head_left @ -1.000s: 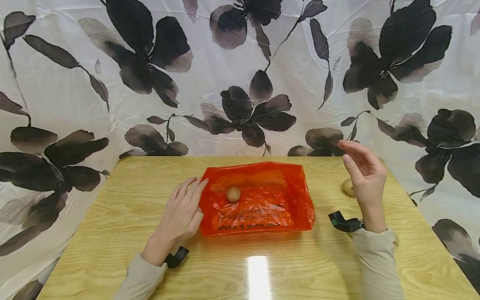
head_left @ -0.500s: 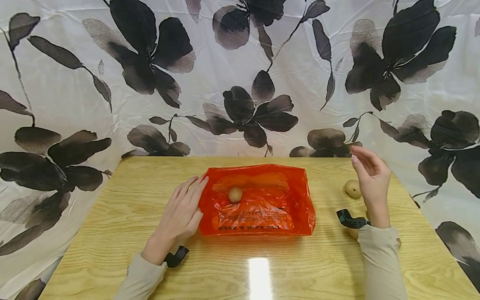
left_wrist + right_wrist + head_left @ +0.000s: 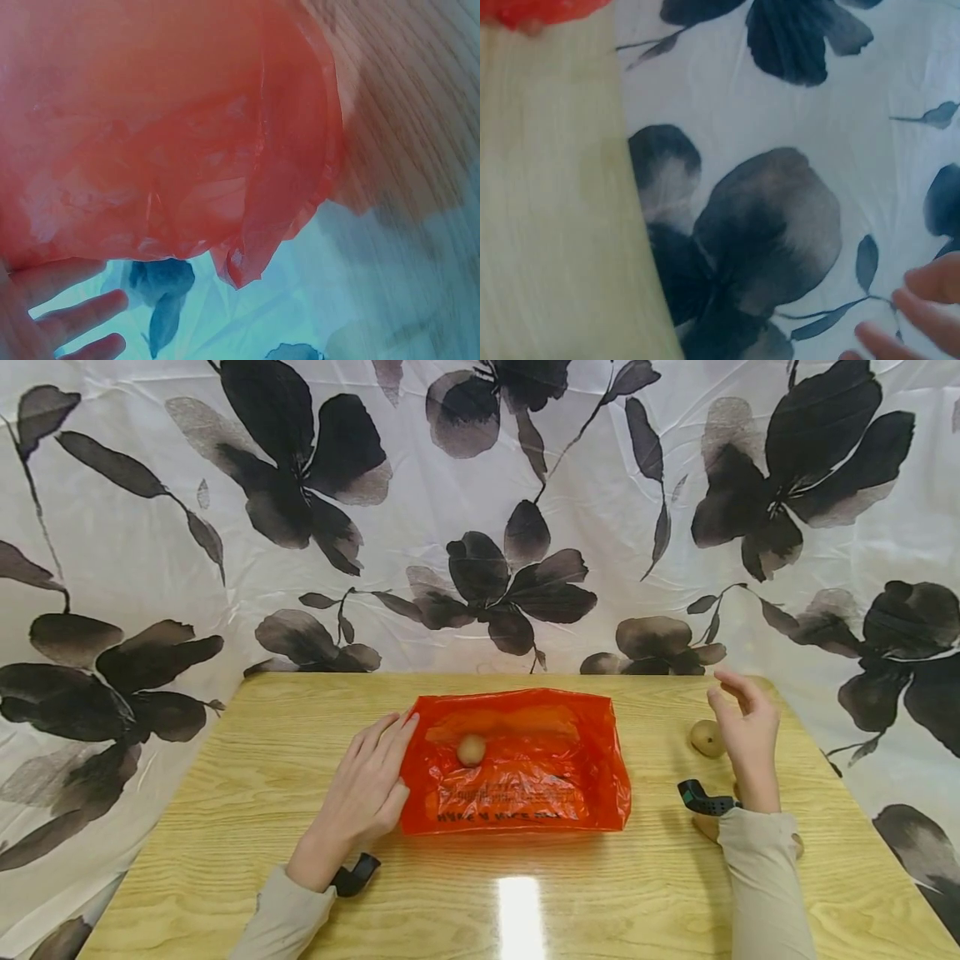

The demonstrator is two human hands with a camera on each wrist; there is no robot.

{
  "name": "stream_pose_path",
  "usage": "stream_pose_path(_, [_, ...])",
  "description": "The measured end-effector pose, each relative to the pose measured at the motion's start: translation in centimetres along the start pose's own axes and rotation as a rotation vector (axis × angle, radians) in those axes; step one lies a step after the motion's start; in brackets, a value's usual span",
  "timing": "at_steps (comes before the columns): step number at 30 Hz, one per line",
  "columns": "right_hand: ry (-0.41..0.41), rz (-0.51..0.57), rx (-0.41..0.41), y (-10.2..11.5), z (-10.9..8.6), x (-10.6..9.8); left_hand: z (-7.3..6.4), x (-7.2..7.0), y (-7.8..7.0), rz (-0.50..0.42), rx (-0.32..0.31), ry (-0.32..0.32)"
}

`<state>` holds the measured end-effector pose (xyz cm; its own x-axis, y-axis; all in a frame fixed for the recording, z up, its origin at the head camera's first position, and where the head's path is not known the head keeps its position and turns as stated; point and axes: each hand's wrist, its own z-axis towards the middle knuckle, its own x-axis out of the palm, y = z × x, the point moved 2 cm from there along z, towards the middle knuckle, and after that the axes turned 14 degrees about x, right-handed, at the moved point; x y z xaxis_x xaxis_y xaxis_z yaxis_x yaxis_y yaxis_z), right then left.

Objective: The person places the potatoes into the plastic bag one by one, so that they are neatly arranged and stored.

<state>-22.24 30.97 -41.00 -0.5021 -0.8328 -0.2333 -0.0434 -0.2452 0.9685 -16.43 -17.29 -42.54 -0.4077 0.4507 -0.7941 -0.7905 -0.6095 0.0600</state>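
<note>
Head view: we see tan rounded potato-like object at nine o'clock from nearer, empty, loosely curved right hand; straight-fingered left hand touches red plastic bag.

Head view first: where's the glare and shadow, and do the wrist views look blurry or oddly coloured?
Head: white glare on the near part of the table, glints on the red bag, soft shadow left of the right sleeve; left wrist: hazy, the cloth tinted blue-green; right wrist: soft throughout, the fingers blurred at lower right.
</note>
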Motion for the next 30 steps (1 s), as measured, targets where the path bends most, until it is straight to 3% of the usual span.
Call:
stream_pose_path(5, [0.045,-0.2,0.167,-0.9,0.3,-0.4,-0.1,-0.1,-0.1,-0.001,-0.004,0.004])
stream_pose_path(10, [0.131,-0.341,0.223,-1.8,0.5,-0.7,0.0,-0.1,-0.2,0.002,-0.001,0.003])
stream_pose_path(22, [0.409,-0.554,0.261,-3.3,0.7,-1.0,0.0,0.1,-0.2,0.017,0.005,-0.016])
stream_pose_path(30, [0.446,-0.581,0.267,-3.5,0.4,-1.1,0.0,0.1,-0.3,0.021,0.009,-0.001])
